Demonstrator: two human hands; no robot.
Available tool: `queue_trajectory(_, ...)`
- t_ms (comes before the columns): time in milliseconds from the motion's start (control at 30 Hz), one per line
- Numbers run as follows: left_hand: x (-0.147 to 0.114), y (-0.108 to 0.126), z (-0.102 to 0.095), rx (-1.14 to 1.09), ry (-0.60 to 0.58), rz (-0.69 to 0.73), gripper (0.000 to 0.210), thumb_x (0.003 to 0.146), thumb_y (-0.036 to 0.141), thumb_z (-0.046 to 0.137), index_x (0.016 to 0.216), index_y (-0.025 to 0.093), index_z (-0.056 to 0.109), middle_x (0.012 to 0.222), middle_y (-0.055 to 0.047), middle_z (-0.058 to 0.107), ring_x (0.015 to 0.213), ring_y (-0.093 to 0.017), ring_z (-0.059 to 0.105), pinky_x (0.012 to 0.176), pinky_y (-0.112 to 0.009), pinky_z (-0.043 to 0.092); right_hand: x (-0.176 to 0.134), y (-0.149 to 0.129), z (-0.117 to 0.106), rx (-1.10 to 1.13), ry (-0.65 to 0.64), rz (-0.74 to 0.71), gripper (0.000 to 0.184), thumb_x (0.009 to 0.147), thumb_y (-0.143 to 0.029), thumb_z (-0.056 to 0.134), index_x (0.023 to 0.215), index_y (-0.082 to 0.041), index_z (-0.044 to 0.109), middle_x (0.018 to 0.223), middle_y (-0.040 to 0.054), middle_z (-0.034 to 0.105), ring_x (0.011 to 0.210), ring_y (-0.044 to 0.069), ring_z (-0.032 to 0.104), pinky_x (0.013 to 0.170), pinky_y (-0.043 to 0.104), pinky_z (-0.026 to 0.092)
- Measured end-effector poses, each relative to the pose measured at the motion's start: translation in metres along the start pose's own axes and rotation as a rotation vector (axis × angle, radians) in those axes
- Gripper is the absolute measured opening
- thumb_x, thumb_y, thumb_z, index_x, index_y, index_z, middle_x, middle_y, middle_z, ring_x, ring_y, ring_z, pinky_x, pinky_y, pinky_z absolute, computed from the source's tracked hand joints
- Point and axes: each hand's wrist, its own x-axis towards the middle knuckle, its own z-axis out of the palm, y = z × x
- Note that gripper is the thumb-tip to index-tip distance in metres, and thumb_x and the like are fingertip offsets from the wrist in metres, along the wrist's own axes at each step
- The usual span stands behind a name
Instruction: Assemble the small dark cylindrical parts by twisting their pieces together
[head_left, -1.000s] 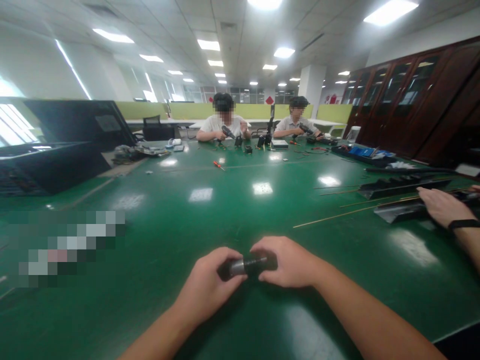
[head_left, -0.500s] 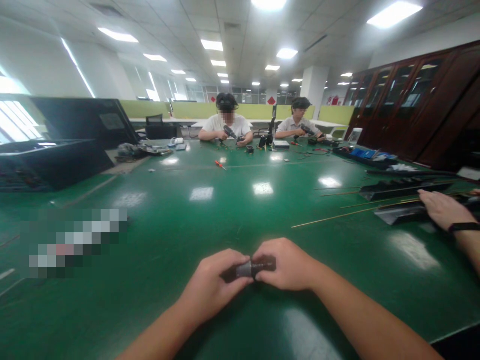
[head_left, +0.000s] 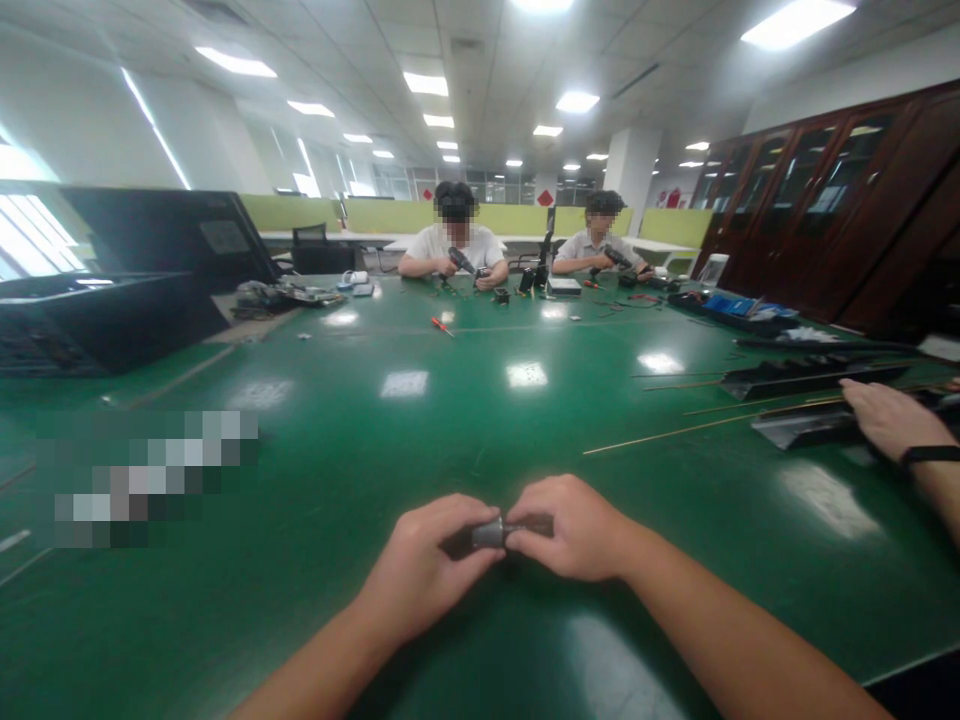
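Near the front of the green table (head_left: 322, 600), my two hands meet over a small dark part whose kind I cannot make out. My left hand (head_left: 427, 555) is closed around a short, dark grey cylinder (head_left: 487, 533) with a pale sheen. Thumb and fingers of my right hand (head_left: 574, 530) pinch a narrower dark brown piece (head_left: 534, 526), lined up end to end with the cylinder. Whether the two pieces are joined is unclear, since my fingertips cover much of both.
At the right, a co-worker's hand (head_left: 896, 420) rests on dark metal channels beside thin brass-coloured rods (head_left: 675, 433). Across the table, two people hold power drills. A red screwdriver (head_left: 442, 326) lies mid-table. A pixelated object (head_left: 157, 480) lies at left, near a black case (head_left: 97, 325).
The fingers of my right hand have shifted slightly on the brown piece, and more of the grey cylinder's end shows. My left hand stays nearly still.
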Motion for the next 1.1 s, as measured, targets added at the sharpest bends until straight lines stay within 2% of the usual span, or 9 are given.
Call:
queue_trajectory(267, -0.0011, 0.0008, -0.0007, 0.014, -0.005, -0.056, 0.021, 0.079, 0.023, 0.075, 0.099, 0.025, 0.07, 0.096, 0.0, 0.073, 0.087, -0.015, 0.069, 0.08, -0.025, 0.055, -0.0005, -0.0021, -0.0036, -0.072, -0.027, 0.029, 0.016, 0.086, -0.03, 0.065, 0.09, -0.019, 0.076, 0.082, 0.0036, 0.074, 0.076, 0.018, 0.066, 0.071, 0.028, 0.043)
queue_trajectory(667, -0.0011, -0.0012, -0.0004, 0.031, 0.02, -0.039, 0.02, 0.08, 0.024, 0.075, 0.099, 0.026, 0.069, 0.096, 0.002, 0.073, 0.087, -0.013, 0.069, 0.079, -0.022, 0.054, -0.0012, 0.0007, -0.0035, -0.038, 0.002, 0.042, 0.015, 0.086, -0.03, 0.065, 0.09, -0.019, 0.074, 0.082, 0.0035, 0.073, 0.075, 0.017, 0.065, 0.072, 0.027, 0.044)
queue_trajectory(1100, -0.0001, -0.0022, -0.0023, 0.058, 0.032, -0.045, 0.019, 0.08, 0.025, 0.074, 0.099, 0.024, 0.07, 0.096, -0.001, 0.073, 0.086, -0.016, 0.069, 0.079, -0.025, 0.055, -0.0021, 0.0022, -0.0049, -0.035, 0.012, 0.062, 0.013, 0.085, -0.029, 0.067, 0.091, -0.019, 0.074, 0.082, 0.0036, 0.073, 0.074, 0.016, 0.064, 0.07, 0.026, 0.044)
